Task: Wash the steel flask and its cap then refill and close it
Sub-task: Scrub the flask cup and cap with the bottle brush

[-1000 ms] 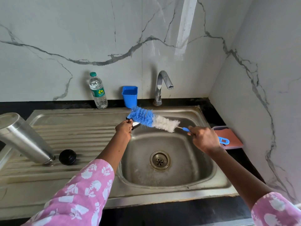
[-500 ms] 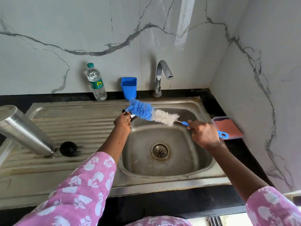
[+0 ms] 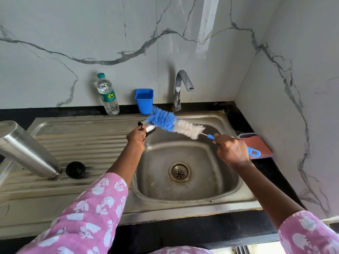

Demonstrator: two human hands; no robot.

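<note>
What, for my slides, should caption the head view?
Left hand holds steel cap over sink; right hand holds bottle brush against it.

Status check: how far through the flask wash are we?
Done, apparently: the flask is open and leans mouth-down on the drainboard, with the black stopper beside it. Whether it was scrubbed is unclear. In hand: the left hand holds the steel cap, and the right hand works the brush against it. Left: probably a rinse, as the tap shows no water, then refilling and closing.

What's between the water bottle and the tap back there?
A blue cup stands upright there, between the water bottle and the tap. The head view shows it plainly.
</note>
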